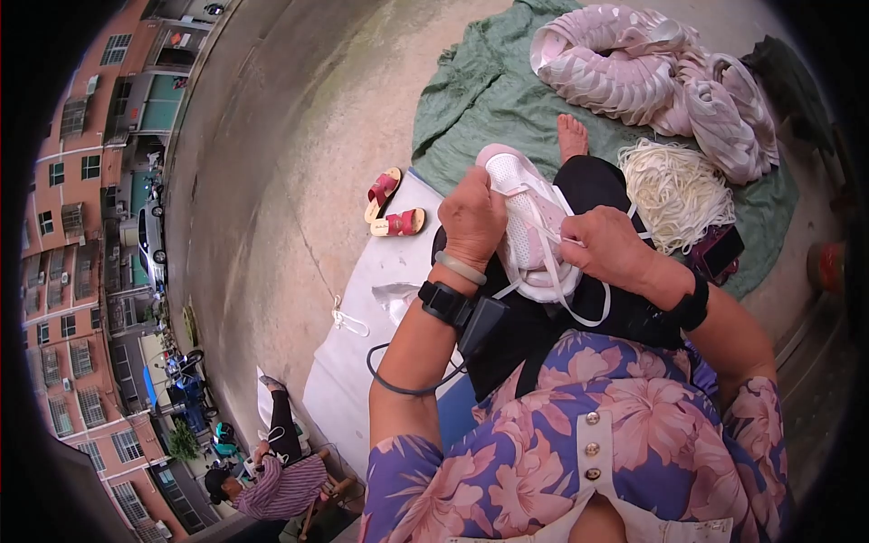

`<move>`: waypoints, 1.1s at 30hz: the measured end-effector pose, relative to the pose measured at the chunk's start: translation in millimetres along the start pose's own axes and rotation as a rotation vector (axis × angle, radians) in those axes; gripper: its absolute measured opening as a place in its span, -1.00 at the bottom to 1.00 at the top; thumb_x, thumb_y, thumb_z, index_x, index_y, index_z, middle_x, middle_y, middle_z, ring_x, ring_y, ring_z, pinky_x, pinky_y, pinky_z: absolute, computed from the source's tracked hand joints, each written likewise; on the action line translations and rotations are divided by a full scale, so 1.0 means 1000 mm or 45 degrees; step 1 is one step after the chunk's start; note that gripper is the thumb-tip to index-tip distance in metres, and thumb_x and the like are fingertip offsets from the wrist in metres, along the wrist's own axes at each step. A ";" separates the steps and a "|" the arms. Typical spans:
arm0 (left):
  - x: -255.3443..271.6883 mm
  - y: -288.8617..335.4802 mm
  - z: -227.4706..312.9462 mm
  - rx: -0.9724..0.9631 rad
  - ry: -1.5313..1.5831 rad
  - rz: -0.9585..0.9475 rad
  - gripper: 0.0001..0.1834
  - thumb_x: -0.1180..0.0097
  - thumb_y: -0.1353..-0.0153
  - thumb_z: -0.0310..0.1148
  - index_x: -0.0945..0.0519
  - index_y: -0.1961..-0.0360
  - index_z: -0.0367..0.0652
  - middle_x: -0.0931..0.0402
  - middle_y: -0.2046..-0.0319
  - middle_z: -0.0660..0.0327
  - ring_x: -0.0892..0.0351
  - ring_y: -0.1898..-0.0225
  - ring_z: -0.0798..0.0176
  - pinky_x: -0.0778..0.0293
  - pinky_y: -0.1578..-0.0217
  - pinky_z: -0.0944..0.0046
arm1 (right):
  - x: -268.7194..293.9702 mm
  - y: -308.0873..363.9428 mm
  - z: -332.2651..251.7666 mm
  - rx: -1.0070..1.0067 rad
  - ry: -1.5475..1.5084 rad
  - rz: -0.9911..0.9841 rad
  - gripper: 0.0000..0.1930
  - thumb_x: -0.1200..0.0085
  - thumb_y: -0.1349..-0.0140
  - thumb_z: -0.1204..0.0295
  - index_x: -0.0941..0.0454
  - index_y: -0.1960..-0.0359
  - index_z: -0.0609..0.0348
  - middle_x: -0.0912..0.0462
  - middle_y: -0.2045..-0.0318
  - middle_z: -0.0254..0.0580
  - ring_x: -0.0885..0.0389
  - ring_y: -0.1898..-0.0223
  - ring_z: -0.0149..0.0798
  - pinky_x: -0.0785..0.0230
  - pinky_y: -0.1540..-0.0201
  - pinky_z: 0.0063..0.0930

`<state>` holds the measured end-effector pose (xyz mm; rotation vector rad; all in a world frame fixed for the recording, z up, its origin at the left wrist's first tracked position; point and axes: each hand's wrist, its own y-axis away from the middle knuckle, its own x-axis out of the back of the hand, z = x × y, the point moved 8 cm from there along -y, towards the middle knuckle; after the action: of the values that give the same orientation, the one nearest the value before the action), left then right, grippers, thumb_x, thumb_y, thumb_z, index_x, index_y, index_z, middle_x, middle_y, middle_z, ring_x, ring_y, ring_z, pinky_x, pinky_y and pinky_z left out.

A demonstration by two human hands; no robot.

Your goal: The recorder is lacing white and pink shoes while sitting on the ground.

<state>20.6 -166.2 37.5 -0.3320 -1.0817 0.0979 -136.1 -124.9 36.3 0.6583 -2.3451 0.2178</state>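
Note:
A pale pink and white shoe upper [518, 240] with a perforated tongue rests on my dark-trousered lap, its toe end pointing away. My left hand [472, 217] is closed at its left edge, and a strand of white shoelace [590, 320] runs from the fingertips across the upper. On the opposite side, my right hand [614, 246] pinches the lace between thumb and forefinger. Loose lace ends loop over the near end of the upper and onto my lap. The fingers of my left hand partly hide the upper's edge.
A heap of white laces [677, 192] and a phone [722, 253] lie to my right. Beyond is a bundle of stacked pink-white uppers [625, 81] on green cloth [462, 104]. Red slippers [398, 223] stand left, by a pale sheet [362, 308]. Another person [276, 484] sits lower left.

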 end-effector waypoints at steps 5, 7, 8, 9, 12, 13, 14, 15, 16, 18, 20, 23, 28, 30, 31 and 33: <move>-0.004 0.004 -0.013 0.233 0.307 -0.007 -0.84 -0.07 0.11 -0.56 -0.38 0.46 -0.22 -0.40 0.72 0.22 -0.40 0.70 0.31 -0.33 0.62 0.34 | -0.005 0.004 0.003 -0.032 0.015 -0.090 -0.79 0.00 0.07 0.34 -0.48 0.63 0.25 -0.49 0.65 0.07 -0.53 0.48 0.11 -0.36 0.36 -0.12; -0.002 0.008 -0.020 0.337 0.444 -0.028 -0.82 -0.07 0.12 -0.56 -0.38 0.42 -0.24 -0.38 0.69 0.26 -0.36 0.67 0.38 -0.32 0.61 0.38 | -0.005 0.005 0.003 -0.033 -0.014 -0.112 -0.79 0.00 0.07 0.34 -0.47 0.63 0.25 -0.49 0.65 0.07 -0.52 0.48 0.12 -0.36 0.36 -0.12; -0.003 0.012 -0.025 0.437 0.586 -0.051 -0.79 -0.07 0.12 -0.55 -0.38 0.38 -0.25 -0.36 0.67 0.31 -0.33 0.65 0.46 -0.31 0.59 0.43 | -0.007 0.006 0.002 -0.048 -0.041 -0.160 -0.79 0.00 0.07 0.34 -0.46 0.63 0.25 -0.49 0.64 0.08 -0.52 0.47 0.13 -0.35 0.36 -0.11; -0.003 0.015 -0.025 0.436 0.589 -0.052 -0.79 -0.07 0.12 -0.55 -0.38 0.38 -0.25 -0.36 0.67 0.31 -0.33 0.65 0.46 -0.31 0.59 0.43 | -0.008 0.007 0.003 -0.069 -0.065 -0.205 -0.79 0.01 0.07 0.33 -0.46 0.63 0.25 -0.49 0.63 0.09 -0.51 0.47 0.13 -0.35 0.36 -0.10; -0.007 0.025 -0.023 0.496 0.606 -0.115 -0.68 -0.10 0.14 -0.53 -0.38 0.29 -0.29 -0.36 0.61 0.32 -0.33 0.60 0.47 -0.33 0.55 0.45 | -0.008 0.010 -0.003 -0.026 -0.105 -0.237 -0.81 0.00 0.06 0.35 -0.46 0.62 0.25 -0.49 0.62 0.10 -0.50 0.46 0.15 -0.33 0.37 -0.08; -0.007 0.027 -0.018 0.470 0.562 -0.136 -0.66 -0.10 0.14 -0.53 -0.37 0.26 -0.29 -0.35 0.60 0.31 -0.33 0.59 0.47 -0.33 0.54 0.45 | -0.007 0.014 -0.004 -0.026 -0.102 -0.239 -0.81 0.00 0.06 0.35 -0.46 0.62 0.25 -0.49 0.62 0.10 -0.50 0.46 0.15 -0.33 0.37 -0.08; -0.008 0.028 -0.014 0.444 0.518 -0.157 -0.64 -0.10 0.15 -0.52 -0.37 0.24 -0.29 -0.35 0.58 0.30 -0.33 0.57 0.46 -0.33 0.53 0.45 | -0.008 0.020 -0.007 0.014 -0.107 -0.288 -0.82 -0.01 0.07 0.36 -0.45 0.62 0.25 -0.48 0.64 0.09 -0.50 0.47 0.15 -0.32 0.38 -0.08; -0.009 0.030 -0.016 0.450 0.515 -0.151 -0.64 -0.10 0.15 -0.52 -0.37 0.24 -0.29 -0.35 0.58 0.30 -0.33 0.57 0.46 -0.33 0.53 0.45 | -0.009 0.026 -0.011 0.062 -0.115 -0.342 -0.83 -0.02 0.07 0.37 -0.44 0.63 0.24 -0.47 0.65 0.09 -0.49 0.47 0.15 -0.31 0.40 -0.07; -0.010 0.031 -0.018 0.437 0.507 -0.141 -0.64 -0.10 0.14 -0.52 -0.37 0.24 -0.29 -0.35 0.59 0.30 -0.33 0.57 0.45 -0.34 0.53 0.44 | -0.012 0.035 -0.016 0.125 -0.098 -0.436 -0.83 -0.03 0.08 0.38 -0.42 0.64 0.23 -0.45 0.67 0.07 -0.49 0.49 0.15 -0.29 0.41 -0.07; -0.010 0.032 -0.020 0.424 0.505 -0.128 -0.64 -0.09 0.14 -0.52 -0.36 0.24 -0.28 -0.34 0.59 0.30 -0.33 0.57 0.44 -0.34 0.52 0.43 | -0.012 0.051 -0.017 0.222 0.017 -0.454 -0.83 -0.05 0.08 0.38 -0.38 0.65 0.19 -0.41 0.71 0.04 -0.46 0.53 0.14 -0.26 0.44 -0.06; -0.010 0.031 -0.018 0.430 0.450 -0.152 -0.65 -0.08 0.13 -0.53 -0.36 0.23 -0.27 -0.34 0.60 0.31 -0.33 0.58 0.43 -0.35 0.52 0.42 | -0.005 0.051 -0.012 0.228 0.007 -0.429 -0.82 -0.05 0.07 0.37 -0.37 0.67 0.18 -0.41 0.72 0.03 -0.45 0.54 0.14 -0.25 0.45 -0.07; -0.009 0.033 -0.019 0.408 0.434 -0.147 -0.66 -0.08 0.12 -0.53 -0.36 0.23 -0.27 -0.34 0.61 0.30 -0.34 0.57 0.44 -0.35 0.52 0.41 | 0.009 0.033 -0.006 0.063 -0.310 -0.380 -0.71 -0.04 -0.03 0.31 -0.37 0.69 0.26 -0.33 0.76 0.05 -0.36 0.65 0.10 -0.19 0.53 -0.19; -0.007 0.035 -0.012 0.370 0.508 -0.140 -0.77 -0.10 0.07 -0.53 -0.42 0.32 -0.27 -0.35 0.63 0.34 -0.33 0.58 0.49 -0.33 0.53 0.45 | 0.030 -0.013 0.051 -0.132 -0.181 0.173 -0.68 0.01 -0.08 0.25 -0.38 0.67 0.25 -0.46 0.66 -0.01 -0.47 0.52 0.02 -0.29 0.43 -0.23; -0.005 0.036 -0.008 0.350 0.561 -0.109 -0.89 -0.11 0.03 -0.53 -0.46 0.43 -0.27 -0.36 0.63 0.37 -0.32 0.58 0.53 -0.31 0.55 0.50 | 0.017 -0.026 0.062 -0.104 -0.062 0.256 -0.73 -0.02 -0.03 0.29 -0.38 0.64 0.25 -0.44 0.68 -0.04 -0.48 0.54 -0.02 -0.30 0.44 -0.25; -0.005 0.037 -0.010 0.349 0.559 -0.106 -0.89 -0.11 0.03 -0.53 -0.46 0.43 -0.27 -0.36 0.63 0.37 -0.32 0.58 0.53 -0.31 0.55 0.50 | 0.019 -0.033 0.053 -0.056 0.053 0.332 -0.78 -0.05 0.03 0.33 -0.39 0.62 0.25 -0.43 0.69 -0.07 -0.48 0.56 -0.07 -0.30 0.45 -0.27; -0.006 0.040 -0.012 0.328 0.608 -0.106 -0.89 -0.11 0.03 -0.53 -0.47 0.43 -0.27 -0.37 0.63 0.37 -0.33 0.58 0.53 -0.32 0.54 0.50 | 0.011 -0.043 0.053 -0.148 0.164 0.188 -0.81 -0.03 0.16 0.35 -0.42 0.57 0.24 -0.52 0.59 0.04 -0.52 0.41 0.11 -0.35 0.33 -0.15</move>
<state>31.2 -132.8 14.6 -0.0689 -0.5991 0.0775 -151.4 -183.5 2.8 0.4038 -2.2641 0.1823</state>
